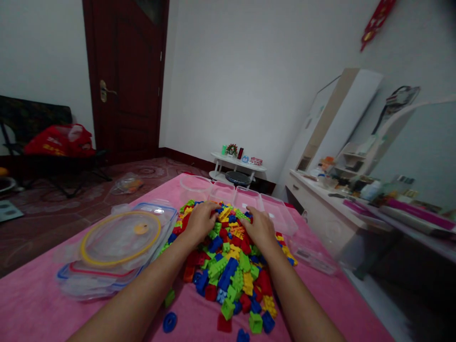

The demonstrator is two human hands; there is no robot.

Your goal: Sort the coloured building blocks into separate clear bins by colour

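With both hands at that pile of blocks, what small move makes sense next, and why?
I'd suggest picking up one block with the right hand and taking it to the clear containers. That hand and the left hand are both at the far part of the block pile, and the containers sit just beyond it.

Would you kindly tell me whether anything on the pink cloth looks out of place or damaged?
Only slightly: a blue ring lies apart from the heaped blocks, near the left forearm, like a stray. The lids at left are stacked unevenly. Nothing looks clearly damaged.
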